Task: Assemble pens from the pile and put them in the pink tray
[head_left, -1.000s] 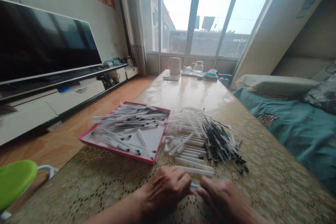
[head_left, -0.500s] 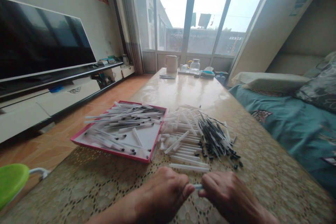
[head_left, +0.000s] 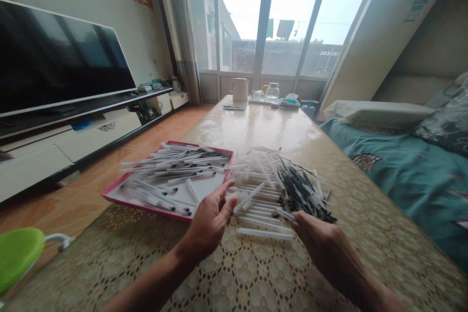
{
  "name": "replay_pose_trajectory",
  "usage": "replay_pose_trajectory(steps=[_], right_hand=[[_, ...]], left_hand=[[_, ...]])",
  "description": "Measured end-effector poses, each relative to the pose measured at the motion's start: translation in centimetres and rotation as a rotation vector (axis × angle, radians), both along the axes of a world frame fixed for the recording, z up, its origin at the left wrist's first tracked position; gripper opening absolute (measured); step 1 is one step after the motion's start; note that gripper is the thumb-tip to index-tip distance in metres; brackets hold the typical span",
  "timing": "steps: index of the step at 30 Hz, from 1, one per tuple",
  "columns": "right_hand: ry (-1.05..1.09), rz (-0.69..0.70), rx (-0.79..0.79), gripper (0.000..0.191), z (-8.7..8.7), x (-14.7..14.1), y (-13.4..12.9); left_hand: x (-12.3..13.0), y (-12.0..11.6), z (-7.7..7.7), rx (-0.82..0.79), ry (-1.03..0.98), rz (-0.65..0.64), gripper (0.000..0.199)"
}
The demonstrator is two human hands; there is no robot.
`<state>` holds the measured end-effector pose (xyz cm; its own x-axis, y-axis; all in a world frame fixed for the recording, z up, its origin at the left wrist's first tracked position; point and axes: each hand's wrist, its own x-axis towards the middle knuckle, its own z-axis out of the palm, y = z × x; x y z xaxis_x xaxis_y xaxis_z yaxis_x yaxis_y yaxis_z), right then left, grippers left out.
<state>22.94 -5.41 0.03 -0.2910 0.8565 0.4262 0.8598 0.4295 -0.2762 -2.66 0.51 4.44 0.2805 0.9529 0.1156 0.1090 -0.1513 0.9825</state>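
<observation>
My left hand (head_left: 210, 219) is open and empty, with its fingers spread just above the near corner of a pink-rimmed white tray (head_left: 141, 203). The tray holds several finished black-tipped pens (head_left: 171, 168) lying loosely. My right hand (head_left: 321, 243) pinches a white plastic pen tube (head_left: 285, 214) at the near edge of a heap of white tubes (head_left: 256, 183). Black-tipped pen refills (head_left: 302, 190) lie in a mass at the heap's right side. One loose tube (head_left: 265, 234) lies between my hands.
The tray and heap sit on a lace-covered table (head_left: 248, 273) with a glossy far end. A white mug (head_left: 240, 89) and glass jug (head_left: 272, 92) stand at its far end. A teal-covered bed (head_left: 383, 165) lines the right side; a green stool (head_left: 16, 258) is at lower left.
My hands have moved apart. The left has let go, opened and moved up and left towards the tray. The right has carried the short tube forward to the heap's edge.
</observation>
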Motion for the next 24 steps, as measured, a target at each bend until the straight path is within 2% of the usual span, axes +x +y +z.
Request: replay_pose_trajectory(steps=[3, 6, 8, 11, 14, 18, 21, 24], right_hand=[[0.04, 0.017, -0.034, 0.022, -0.1, -0.9, -0.3], [0.042, -0.003, -0.07, 0.024, -0.1, -1.2, -0.6], [0.027, 0.038, -0.103, 0.026, -0.1, -1.6, -0.7], [-0.004, 0.126, -0.146, 0.023, -0.4, -2.4, -0.9], [-0.016, 0.156, -0.148, 0.027, -0.6, -3.3, -1.1], [0.123, 0.188, -0.21, 0.029, 0.1, -3.3, -1.3], [0.386, 0.084, -0.349, 0.038, 0.8, -2.2, -1.3], [0.595, 0.027, -0.484, 0.046, 0.8, -1.0, -1.2]], left_hand=[[0.3, 0.0, -0.8, 0.043, 0.011, 0.02, 0.066], [0.6, -0.7, -1.6, 0.033, -0.019, 0.008, 0.062], [1.1, -1.4, -2.2, -0.087, -0.093, -0.095, 0.049], [2.1, -2.3, -3.1, -0.332, -0.258, -0.338, 0.039], [2.9, -2.6, -3.8, -0.438, -0.315, -0.436, 0.036], [2.9, -2.3, -4.2, -0.463, -0.342, -0.412, 0.033], [2.5, -1.9, -4.3, -0.494, -0.449, -0.286, 0.033], [2.1, -1.7, -4.4, -0.534, -0.53, -0.17, 0.031]])
